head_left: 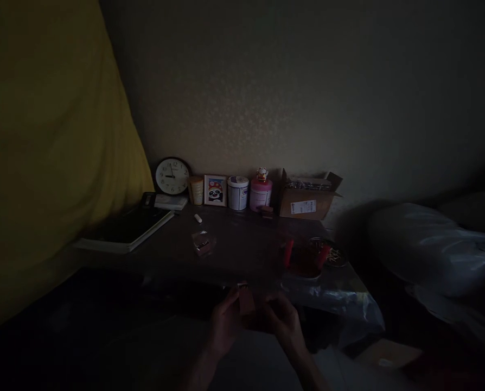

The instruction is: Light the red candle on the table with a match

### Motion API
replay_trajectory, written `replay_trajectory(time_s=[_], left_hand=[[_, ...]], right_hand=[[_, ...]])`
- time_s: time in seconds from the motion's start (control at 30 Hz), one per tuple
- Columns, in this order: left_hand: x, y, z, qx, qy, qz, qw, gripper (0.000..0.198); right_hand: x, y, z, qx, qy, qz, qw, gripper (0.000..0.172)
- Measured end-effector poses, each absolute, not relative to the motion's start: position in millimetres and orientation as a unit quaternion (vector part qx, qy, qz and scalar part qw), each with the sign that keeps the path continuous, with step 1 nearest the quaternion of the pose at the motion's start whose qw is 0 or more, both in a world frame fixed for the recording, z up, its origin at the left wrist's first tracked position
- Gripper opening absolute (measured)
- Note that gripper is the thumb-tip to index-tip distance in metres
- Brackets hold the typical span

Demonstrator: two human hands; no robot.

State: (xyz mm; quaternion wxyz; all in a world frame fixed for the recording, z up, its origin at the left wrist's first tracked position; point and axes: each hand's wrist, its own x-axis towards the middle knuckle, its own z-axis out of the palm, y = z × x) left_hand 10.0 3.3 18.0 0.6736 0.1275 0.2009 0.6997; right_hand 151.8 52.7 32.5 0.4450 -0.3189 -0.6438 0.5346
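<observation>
In dim light, my left hand (pixel 225 321) grips a small reddish-brown box (pixel 246 300), which looks like a matchbox, in front of the table's near edge. The box stands tilted upright, and its top end seems to be open. Just right of it is my right hand (pixel 284 321), its thumb and fingers drawn together in a pinch. Whatever is between those fingertips is too dark to make out. Farther back on the table (pixel 242 244) lies a clear plastic wrapper (pixel 202 243) with another small box inside.
A red tray (pixel 305 263) and a dish of thin pale sticks (pixel 335 255) sit at the right. Along the wall stand a clock (pixel 172 176), a panda picture (pixel 215 191), tubs (pixel 238 194) and a cardboard box (pixel 305 203). A large book-like item (pixel 126 231) lies left.
</observation>
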Motion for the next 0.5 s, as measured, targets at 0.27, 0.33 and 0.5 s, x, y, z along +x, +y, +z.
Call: replay_trajectory(time_s=[0.27,0.33,0.5], left_hand=[[10.7,5.5,16.6,0.127,0.174,0.704,0.677,0.024],[11.1,5.1,18.0,0.131,0.181,0.699,0.679,0.025],[13.0,2.2,22.3,0.126,0.195,0.691,0.684,0.026]], right_hand=[[152.8,49.1,36.6,-0.300,-0.718,0.472,0.414,0.021],[153.3,47.0,39.8,-0.289,-0.736,0.462,0.401,0.026],[154.7,46.6,41.8,-0.274,-0.769,0.438,0.378,0.037]])
